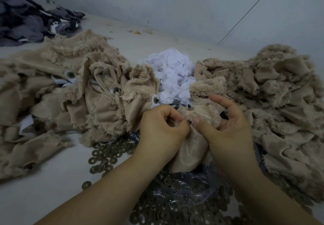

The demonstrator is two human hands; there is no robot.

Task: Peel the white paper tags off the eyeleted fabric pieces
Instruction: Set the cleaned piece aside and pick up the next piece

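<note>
At centre frame I see my left hand (162, 128) curled, fingertips pinching the top edge of a beige plush fabric piece with smooth backing (191, 147); its grip hides whatever sits between the fingers, so I cannot make out a tag there. My right hand (229, 128) pinches the same piece beside it with thumb and lower fingers, the index finger lifted free. A heap of peeled white paper tags (173, 74) lies just above the hands. Beige fabric piles spread to the left (70, 88) and right (271, 93); a few eyelets with white tags (155, 100) show in the left one. Bronze metal ring washers (108, 154) scatter on the pale surface (52, 181) below, partly under crumpled clear plastic (184, 189). Dark grey cloth (26, 19) is cut off at upper left.
</note>
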